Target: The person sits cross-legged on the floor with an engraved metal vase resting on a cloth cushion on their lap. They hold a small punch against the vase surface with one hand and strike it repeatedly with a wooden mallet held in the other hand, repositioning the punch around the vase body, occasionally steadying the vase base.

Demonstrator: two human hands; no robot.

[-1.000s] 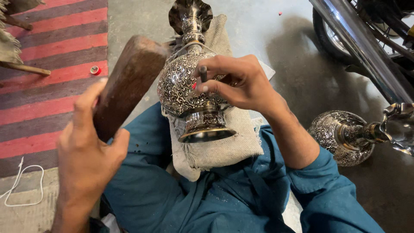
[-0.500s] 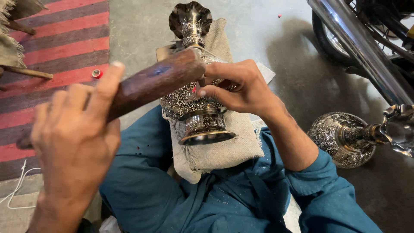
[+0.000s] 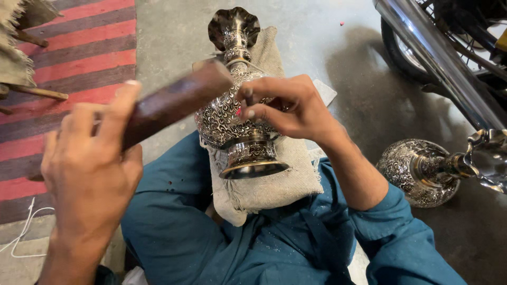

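The left hand [image 3: 90,169] has its grip wrapped tight around a smooth brown wooden block [image 3: 174,103], angled up-right toward the vase [image 3: 237,116]. Beyond it, the right hand's [image 3: 288,108] grip pinches a thin tool against the engraved metal vase, which lies on a burlap cushion [image 3: 274,184], its fluted mouth pointing away.

To our left we see a red and dark grey striped woven rug [image 3: 68,63] on the grey concrete floor [image 3: 174,47], with a frayed piece of tan burlap [image 3: 18,58] and a thin wooden stick [image 3: 37,92] lying on it, and a thin white cord [image 3: 24,237] looped just below the rug's edge. To our right we find a second engraved silver metal vase [image 3: 428,171] lying on its side on the floor, just under a motorcycle's long chrome exhaust pipe [image 3: 438,58] and black rear tyre [image 3: 401,55].
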